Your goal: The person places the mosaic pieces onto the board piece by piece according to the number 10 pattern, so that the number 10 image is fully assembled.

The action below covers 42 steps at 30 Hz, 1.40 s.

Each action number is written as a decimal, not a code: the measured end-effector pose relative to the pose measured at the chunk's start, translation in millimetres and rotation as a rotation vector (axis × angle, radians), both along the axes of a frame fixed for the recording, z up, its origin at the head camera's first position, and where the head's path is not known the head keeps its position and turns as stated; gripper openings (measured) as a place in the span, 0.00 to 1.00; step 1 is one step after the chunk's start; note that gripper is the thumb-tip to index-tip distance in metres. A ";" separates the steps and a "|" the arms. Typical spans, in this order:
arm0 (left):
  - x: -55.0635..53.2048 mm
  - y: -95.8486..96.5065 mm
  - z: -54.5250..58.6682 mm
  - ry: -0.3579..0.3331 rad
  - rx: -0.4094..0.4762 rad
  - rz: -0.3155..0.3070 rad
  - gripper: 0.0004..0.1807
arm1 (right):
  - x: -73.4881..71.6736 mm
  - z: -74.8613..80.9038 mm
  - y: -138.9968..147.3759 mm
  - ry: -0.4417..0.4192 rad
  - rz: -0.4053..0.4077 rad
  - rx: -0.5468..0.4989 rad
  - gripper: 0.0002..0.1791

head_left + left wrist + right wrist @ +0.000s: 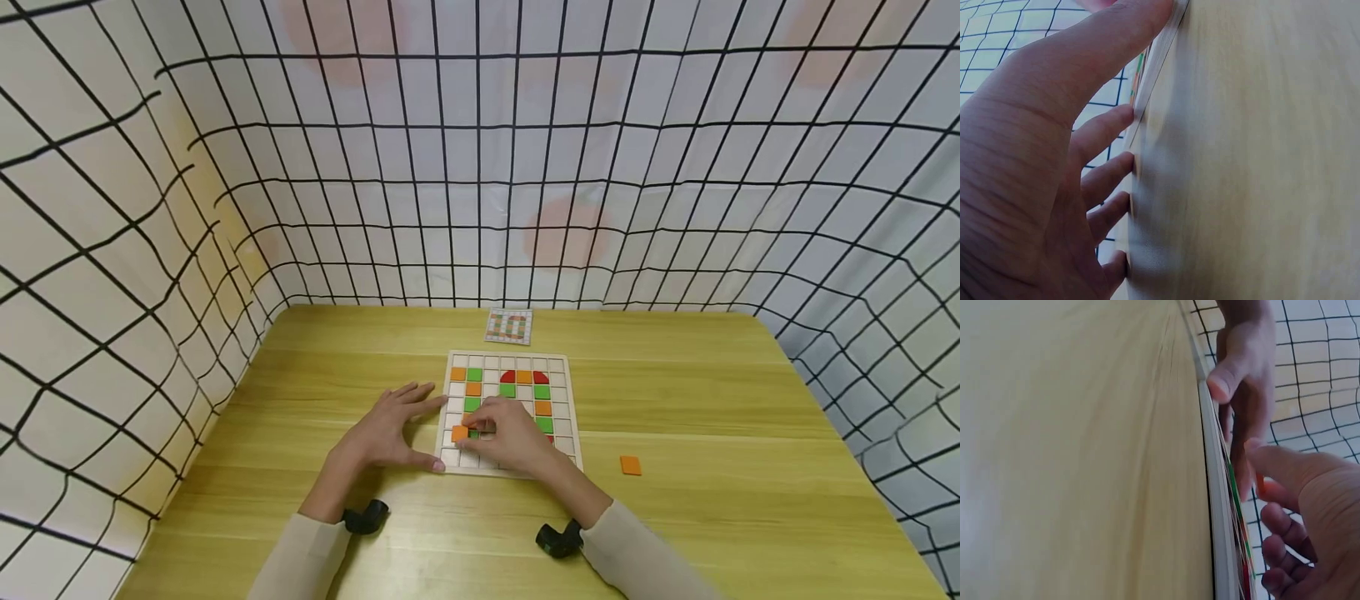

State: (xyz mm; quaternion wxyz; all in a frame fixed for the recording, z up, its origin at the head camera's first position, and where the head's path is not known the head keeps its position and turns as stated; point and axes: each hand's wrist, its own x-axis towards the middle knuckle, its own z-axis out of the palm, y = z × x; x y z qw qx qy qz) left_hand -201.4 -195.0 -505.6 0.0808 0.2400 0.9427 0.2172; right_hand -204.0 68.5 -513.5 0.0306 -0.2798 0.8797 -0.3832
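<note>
A square white grid board (560,396) lies on the table, bearing orange and green square tiles and red curved pieces. With thumb and index finger, my right hand (513,437) pinches an orange square tile (460,434) over the board's lower left cells. That tile's edge (1260,484) shows between the fingertips in the right wrist view. My left hand (386,427) has its fingers spread beside the board's left edge, the thumb touching the lower left corner. The right hand hides some of the middle cells.
A small printed card (509,327) with a similar coloured grid lies behind the board. One loose orange tile (630,466) is on the wooden table (712,417) to the right. Black grid netting (480,225) surrounds the back and sides.
</note>
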 end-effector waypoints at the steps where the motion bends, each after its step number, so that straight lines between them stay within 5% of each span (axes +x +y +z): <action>1: 0.0 0.3 0.1 -0.003 0.000 0.002 0.60 | 0.0 -1.3 -2.1 -0.002 -0.002 0.004 0.16; 22: 0.5 0.1 0.8 -0.004 0.013 0.009 0.60 | 1.2 -6.5 -20.2 0.083 -0.043 0.140 0.17; 33: -2.4 1.1 -1.3 -0.007 0.005 0.000 0.60 | 2.1 -0.2 -2.5 -0.026 -0.035 -0.053 0.19; 42: 0.4 1.8 0.9 -0.003 0.010 0.011 0.60 | 4.6 4.8 30.2 -0.017 -0.073 -0.066 0.21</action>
